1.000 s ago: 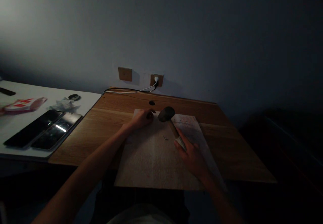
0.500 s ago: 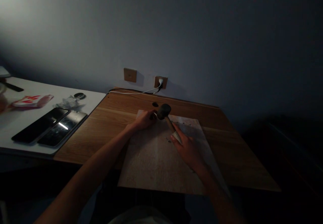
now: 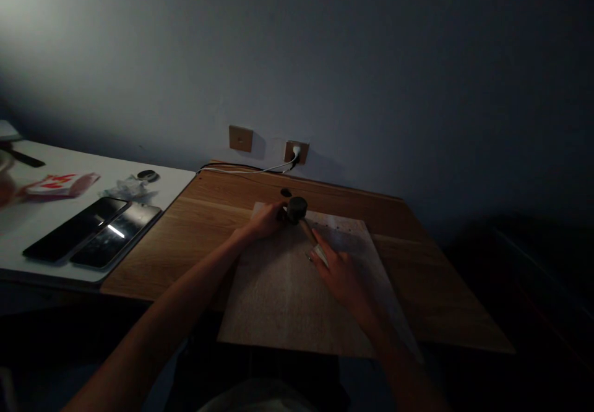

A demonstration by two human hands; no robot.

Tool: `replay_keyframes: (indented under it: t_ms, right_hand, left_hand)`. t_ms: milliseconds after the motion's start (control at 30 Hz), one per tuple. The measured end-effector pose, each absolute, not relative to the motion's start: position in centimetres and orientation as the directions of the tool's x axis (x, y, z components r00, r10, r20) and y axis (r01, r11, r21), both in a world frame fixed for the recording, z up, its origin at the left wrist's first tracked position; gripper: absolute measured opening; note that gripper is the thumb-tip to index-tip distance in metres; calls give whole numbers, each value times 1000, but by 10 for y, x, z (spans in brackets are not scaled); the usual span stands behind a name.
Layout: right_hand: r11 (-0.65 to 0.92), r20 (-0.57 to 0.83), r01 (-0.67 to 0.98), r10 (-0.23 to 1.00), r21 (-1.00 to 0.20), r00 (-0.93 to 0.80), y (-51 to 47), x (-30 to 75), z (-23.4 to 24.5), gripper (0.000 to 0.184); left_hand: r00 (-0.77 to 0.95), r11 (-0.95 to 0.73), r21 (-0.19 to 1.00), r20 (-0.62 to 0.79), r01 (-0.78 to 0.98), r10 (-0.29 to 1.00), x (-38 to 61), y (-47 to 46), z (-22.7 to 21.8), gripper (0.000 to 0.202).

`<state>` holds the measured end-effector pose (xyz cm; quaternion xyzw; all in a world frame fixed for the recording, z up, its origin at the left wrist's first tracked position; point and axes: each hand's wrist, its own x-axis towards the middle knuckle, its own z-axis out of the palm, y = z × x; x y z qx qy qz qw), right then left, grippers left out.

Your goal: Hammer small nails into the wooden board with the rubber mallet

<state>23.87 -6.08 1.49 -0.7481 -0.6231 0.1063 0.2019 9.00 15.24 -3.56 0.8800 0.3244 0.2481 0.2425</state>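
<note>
The right hand (image 3: 341, 276) is clamped round the pale lower end of the handle of a mallet (image 3: 306, 229), whose dark, blocky head (image 3: 297, 209) sits over the far part of a pale board (image 3: 288, 300), right beside the left hand (image 3: 268, 219). That left hand is curled at the board's far left, its fingertips lost in shadow by the head, so whether they pinch anything is impossible to make out. The board lies on the wooden surface (image 3: 180, 239). The mallet looks top-heavy: most of its weight is probably in the head, which may be rubber (the dim light makes that a guess), while the handle seems stiff and sturdy. The pale end is the sensible place to hold it, wrapped firmly enough to resist twisting. A small shiny piece (image 3: 308, 257) lies on the board just beside the right hand's fingers; it looks light, best pinched by fingertips.
</note>
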Motion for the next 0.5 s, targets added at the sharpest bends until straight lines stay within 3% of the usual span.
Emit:
replay_keyframes:
  t_ms: [367,433,500]
  right_hand:
    - [-132,127,864,967,-486,219,-63,245,6,57]
    - [-155,111,844,963,-514,245,-68,246,8,58]
    - [-172,108,824,957,-540,271,-76,249,11,58]
  left_hand:
    - [686,-691,593,296,413,664,89,155,-39,41]
    - [694,-734,540,337,411,637,88,152,-36,40]
    - [697,-817,415,442,400,565,87,142,-28,40]
